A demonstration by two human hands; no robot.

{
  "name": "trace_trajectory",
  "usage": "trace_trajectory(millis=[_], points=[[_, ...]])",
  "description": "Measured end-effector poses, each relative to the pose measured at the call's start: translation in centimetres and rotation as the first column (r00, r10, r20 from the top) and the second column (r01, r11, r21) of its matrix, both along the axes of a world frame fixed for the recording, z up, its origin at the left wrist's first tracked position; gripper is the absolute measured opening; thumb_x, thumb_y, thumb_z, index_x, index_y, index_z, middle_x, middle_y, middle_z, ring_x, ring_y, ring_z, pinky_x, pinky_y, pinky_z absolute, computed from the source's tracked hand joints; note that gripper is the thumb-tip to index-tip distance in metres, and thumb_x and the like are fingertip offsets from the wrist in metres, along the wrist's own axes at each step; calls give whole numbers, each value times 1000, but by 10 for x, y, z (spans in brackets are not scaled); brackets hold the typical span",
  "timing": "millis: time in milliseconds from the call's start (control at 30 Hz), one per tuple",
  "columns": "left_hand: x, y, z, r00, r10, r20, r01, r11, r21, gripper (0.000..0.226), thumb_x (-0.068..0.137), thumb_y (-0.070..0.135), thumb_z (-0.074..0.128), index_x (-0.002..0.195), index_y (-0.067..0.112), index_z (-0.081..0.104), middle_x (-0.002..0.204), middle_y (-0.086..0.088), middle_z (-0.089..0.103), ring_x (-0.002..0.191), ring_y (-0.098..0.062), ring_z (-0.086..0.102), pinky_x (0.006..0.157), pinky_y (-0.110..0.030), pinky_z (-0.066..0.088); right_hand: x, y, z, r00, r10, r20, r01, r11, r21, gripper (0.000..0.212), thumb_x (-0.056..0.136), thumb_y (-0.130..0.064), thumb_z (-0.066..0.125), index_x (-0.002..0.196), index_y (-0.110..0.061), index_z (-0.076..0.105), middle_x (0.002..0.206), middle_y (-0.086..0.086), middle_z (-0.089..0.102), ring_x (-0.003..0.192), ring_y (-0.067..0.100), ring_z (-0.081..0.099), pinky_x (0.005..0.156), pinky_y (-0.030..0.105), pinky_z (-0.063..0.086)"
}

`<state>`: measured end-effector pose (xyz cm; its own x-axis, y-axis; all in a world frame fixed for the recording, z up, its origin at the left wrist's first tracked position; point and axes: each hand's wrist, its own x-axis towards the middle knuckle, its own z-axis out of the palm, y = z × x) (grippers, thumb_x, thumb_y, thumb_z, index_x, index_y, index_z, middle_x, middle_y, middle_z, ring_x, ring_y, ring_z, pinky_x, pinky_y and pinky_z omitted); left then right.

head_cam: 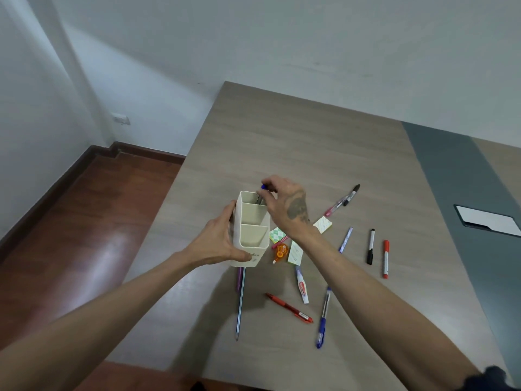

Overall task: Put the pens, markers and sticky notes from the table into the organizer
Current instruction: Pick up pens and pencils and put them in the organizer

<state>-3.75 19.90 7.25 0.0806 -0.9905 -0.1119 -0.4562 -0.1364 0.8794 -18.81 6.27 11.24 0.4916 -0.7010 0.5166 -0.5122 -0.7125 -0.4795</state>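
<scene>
Office/meeting rm: long wood-grain table [310, 142] w/ grey strip, bare white walls [253, 38], pens scattered.

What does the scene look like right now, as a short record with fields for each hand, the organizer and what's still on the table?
left hand: grips the side of the cream organizer, steadying it
right hand: lowers a blue-capped pen into the far compartment
organizer: upright, three compartments; middle and near ones look empty
still on table: red marker, black-and-white marker, red pen, blue pen, correction pen, sticky notes, others
</scene>
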Motion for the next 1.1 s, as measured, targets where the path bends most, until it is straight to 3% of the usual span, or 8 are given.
trace_trajectory(millis=[200,333,433,567,733,833,1000,1100], points=[[3,3,-4,1000,2,5,-2,1000,11,120,55,36,92,156,33,27,137,13,60,121,-13,63,101,-44,56,4,-6,-6,996,10,-85,-4,997,73,26,93,-32,63,111,-16,73,103,1,76,91,21,69,84,38,55],[19,9,-5,999,52,8,-52,998,21,118,55,30,93,154,37,29,134,17,62,120,-12,64,101,-43,56,0,-5,-9,993,-113,29,108,985,132,22,95,-24,60,107,-11,73,97,4,76,82,19,70,76,35,58],[34,15,-5,996,87,22,-88,996,34,119,54,30,92,154,36,29,133,19,61,120,-10,63,100,-37,56,-16,15,-41,959,-124,-255,221,890,398,25,88,-18,62,112,-11,64,96,5,72,89,25,68,79,33,55],[49,20,-6,992,115,42,-117,992,50,120,53,34,92,155,34,27,133,18,59,120,-11,62,93,-26,52,-34,83,-89,784,205,-586,281,724,630,65,78,-28,73,132,-10,42,114,8,60,104,27,62,87,37,54],[52,26,-10,991,128,47,-130,990,58,116,60,26,95,154,33,28,130,25,57,116,0,60,89,-17,50,-23,129,-121,781,173,-600,361,660,659,75,72,-33,78,131,-17,33,114,9,58,104,30,60,85,38,52],[50,28,-11,991,129,35,-131,990,55,116,61,23,96,154,33,28,133,21,58,116,-3,60,86,-13,48,-12,130,-125,798,98,-595,424,610,669,76,73,-20,78,133,-17,32,116,8,58,107,30,59,90,39,53],[47,33,-13,990,135,29,-137,990,46,117,56,33,94,153,37,28,134,19,59,122,-9,60,95,-28,54,-12,124,-119,850,-20,-527,447,558,699,65,75,-9,74,125,-18,33,105,6,56,104,30,60,80,36,51],[45,34,-12,989,145,25,-146,989,36,114,55,32,93,151,39,31,133,18,62,121,-8,61,98,-32,54,-24,108,-99,933,-74,-352,313,650,693,73,79,-19,68,138,-19,26,110,10,59,102,31,62,80,36,51]])
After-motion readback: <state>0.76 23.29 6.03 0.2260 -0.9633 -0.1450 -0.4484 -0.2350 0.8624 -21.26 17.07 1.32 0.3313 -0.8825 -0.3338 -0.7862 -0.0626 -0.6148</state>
